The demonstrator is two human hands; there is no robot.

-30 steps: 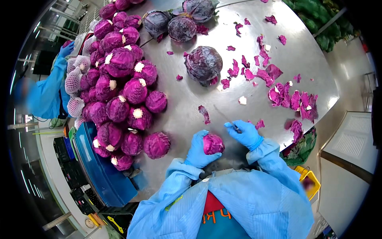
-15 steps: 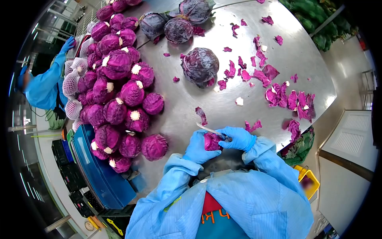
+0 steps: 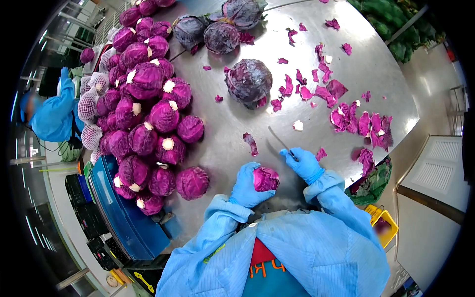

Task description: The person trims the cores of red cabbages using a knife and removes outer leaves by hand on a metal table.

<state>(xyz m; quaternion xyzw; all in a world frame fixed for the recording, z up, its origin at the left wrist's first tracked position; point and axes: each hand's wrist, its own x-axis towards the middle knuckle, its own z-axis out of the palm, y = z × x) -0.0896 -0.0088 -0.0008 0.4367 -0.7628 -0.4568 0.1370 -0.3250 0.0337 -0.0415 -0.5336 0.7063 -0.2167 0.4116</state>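
In blue gloves, my left hand (image 3: 245, 187) grips a small red cabbage (image 3: 266, 179) from its left side, near the table's front edge. My right hand (image 3: 305, 165) is closed on the handle of a knife (image 3: 282, 139), whose thin blade points up and to the left, apart from the cabbage. Beyond my hands sits a large dark, untrimmed red cabbage (image 3: 249, 81). A torn leaf piece (image 3: 251, 144) lies between it and my left hand.
Peeled red cabbages (image 3: 148, 79) are heaped along the left of the steel table (image 3: 217, 128). Leaf scraps (image 3: 336, 94) are scattered to the right. More dark cabbages (image 3: 221, 37) stand at the back. A co-worker in blue (image 3: 53, 116) is beyond the heap; a blue bin (image 3: 126, 218) stands left.
My right hand and the knife have moved right, away from the cabbage in my left hand. The co-worker's arm has drawn back, and a cabbage now shows above it.
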